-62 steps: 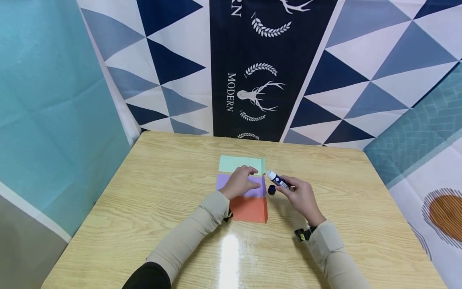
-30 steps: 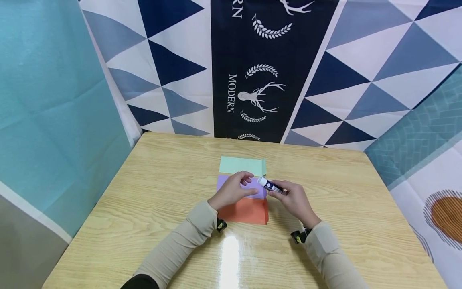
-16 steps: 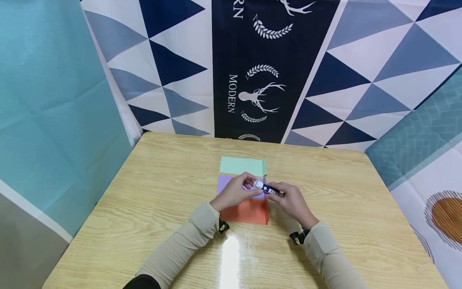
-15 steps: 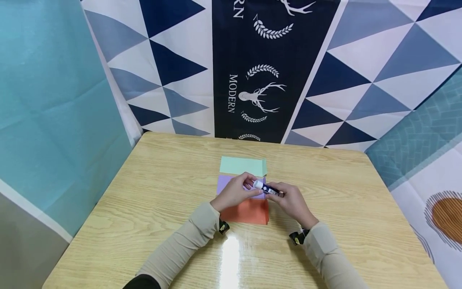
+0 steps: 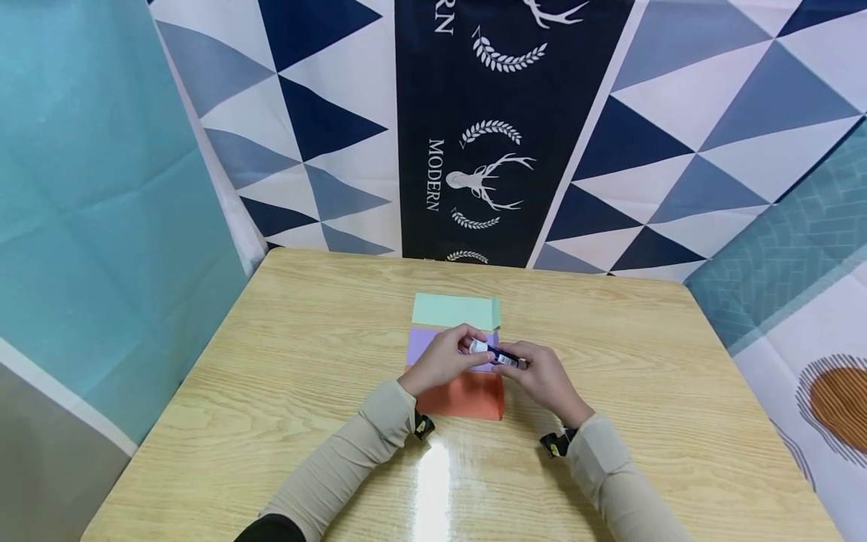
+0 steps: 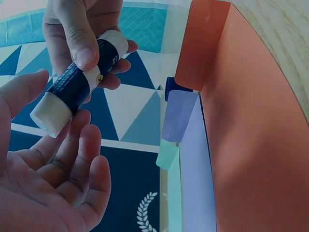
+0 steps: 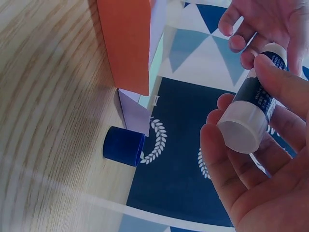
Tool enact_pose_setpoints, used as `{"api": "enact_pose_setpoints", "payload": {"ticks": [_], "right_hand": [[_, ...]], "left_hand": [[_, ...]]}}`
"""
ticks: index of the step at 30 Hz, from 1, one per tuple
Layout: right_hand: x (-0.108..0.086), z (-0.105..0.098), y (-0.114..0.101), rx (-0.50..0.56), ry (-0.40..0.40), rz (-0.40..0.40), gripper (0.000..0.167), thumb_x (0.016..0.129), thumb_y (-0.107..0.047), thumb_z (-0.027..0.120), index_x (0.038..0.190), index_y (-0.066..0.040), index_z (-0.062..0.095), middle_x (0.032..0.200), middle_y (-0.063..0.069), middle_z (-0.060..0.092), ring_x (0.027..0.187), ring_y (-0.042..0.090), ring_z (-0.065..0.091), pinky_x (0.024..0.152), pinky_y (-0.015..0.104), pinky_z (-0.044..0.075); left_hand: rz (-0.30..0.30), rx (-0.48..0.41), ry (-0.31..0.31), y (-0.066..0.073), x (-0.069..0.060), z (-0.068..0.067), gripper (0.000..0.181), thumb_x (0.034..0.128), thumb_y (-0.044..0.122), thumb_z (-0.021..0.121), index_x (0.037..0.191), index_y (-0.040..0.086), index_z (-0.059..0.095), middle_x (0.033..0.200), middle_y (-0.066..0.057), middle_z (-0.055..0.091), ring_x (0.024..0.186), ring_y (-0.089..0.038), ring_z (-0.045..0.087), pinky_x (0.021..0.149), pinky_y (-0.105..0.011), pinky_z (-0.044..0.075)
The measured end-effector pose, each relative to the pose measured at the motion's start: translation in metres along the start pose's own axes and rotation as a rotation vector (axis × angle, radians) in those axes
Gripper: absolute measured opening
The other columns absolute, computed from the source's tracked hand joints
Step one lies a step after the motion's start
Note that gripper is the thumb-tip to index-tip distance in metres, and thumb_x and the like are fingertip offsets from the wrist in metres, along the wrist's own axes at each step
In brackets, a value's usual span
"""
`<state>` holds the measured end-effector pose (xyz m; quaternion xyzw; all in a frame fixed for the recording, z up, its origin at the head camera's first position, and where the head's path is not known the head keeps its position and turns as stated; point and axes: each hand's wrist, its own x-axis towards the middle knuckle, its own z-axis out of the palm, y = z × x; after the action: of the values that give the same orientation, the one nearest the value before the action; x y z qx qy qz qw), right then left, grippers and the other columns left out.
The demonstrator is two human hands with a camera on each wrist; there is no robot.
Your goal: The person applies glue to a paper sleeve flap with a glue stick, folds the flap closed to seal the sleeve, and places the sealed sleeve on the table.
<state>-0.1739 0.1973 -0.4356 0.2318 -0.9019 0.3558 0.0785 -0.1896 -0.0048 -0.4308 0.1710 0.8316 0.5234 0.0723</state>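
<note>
My right hand point(image 5: 545, 376) grips a glue stick point(image 6: 70, 89) with a dark blue label and white ends, thumb on one side and fingers behind. The stick is tilted above the papers. My left hand point(image 5: 440, 360) is around its far white end, thumb and fingers apart; the left wrist view shows no firm hold, and contact is hard to tell. Below lie a mint paper point(image 5: 452, 310), a purple paper point(image 5: 421, 345) and an orange paper point(image 5: 470, 399) in a row, each with a folded flap on the right. The left hand partly covers the purple one.
A dark blue cap point(image 7: 123, 146) lies on the wooden table point(image 5: 305, 339) beside the paper flaps; my right hand hides it in the head view. A patterned cloth point(image 5: 339, 135) hangs behind the table's far edge.
My right hand has moved left with the glue stick, bringing its white end from right of the papers to between my left thumb and fingers. The left hand has dropped slightly.
</note>
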Motion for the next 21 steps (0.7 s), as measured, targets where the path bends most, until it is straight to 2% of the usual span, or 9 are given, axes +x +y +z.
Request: {"api": "enact_pose_setpoints", "payload": {"ticks": [6,14,17,21], "right_hand": [[0.0001,0.0015,0.0001,0.02,0.001,0.003,0.035,0.081,-0.012,0.078,0.114,-0.003,0.072,0.088,0.005,0.072,0.064,0.005,0.046,0.055,0.021,0.041],[0.0005,0.0041,-0.0004,0.059,0.035,-0.009,0.037,0.08,-0.01,0.079,0.115,-0.001,0.071,0.08,0.003,0.069,0.065,0.004,0.047,0.055,0.02,0.042],[0.0009,0.0054,-0.0009,0.082,0.044,-0.004,0.038,0.081,-0.01,0.078,0.117,-0.001,0.07,0.085,0.006,0.071,0.067,0.005,0.049,0.057,0.02,0.044],[0.0021,0.0072,-0.0017,0.101,0.06,-0.011,0.041,0.081,-0.009,0.077,0.119,0.001,0.068,0.101,0.014,0.074,0.072,0.004,0.056,0.062,0.02,0.05]], "left_hand": [[-0.002,-0.022,-0.004,-0.0019,-0.0002,0.0033,0.027,0.0875,0.028,0.073,0.107,0.011,0.066,0.082,0.001,0.058,0.071,-0.009,0.05,0.062,-0.02,0.042],[-0.024,-0.122,0.037,-0.0038,0.0002,0.0078,0.027,0.0851,0.024,0.076,0.102,0.005,0.067,0.088,-0.005,0.065,0.074,-0.007,0.055,0.064,-0.018,0.046],[-0.011,-0.161,0.077,-0.0044,-0.0001,0.0092,0.027,0.0842,0.023,0.076,0.1,0.004,0.068,0.087,-0.005,0.067,0.073,-0.005,0.056,0.064,-0.017,0.047],[0.047,-0.185,0.122,-0.004,-0.0005,0.0096,0.025,0.0847,0.022,0.076,0.097,0.002,0.067,0.084,-0.003,0.069,0.072,-0.003,0.059,0.064,-0.017,0.049]]}}
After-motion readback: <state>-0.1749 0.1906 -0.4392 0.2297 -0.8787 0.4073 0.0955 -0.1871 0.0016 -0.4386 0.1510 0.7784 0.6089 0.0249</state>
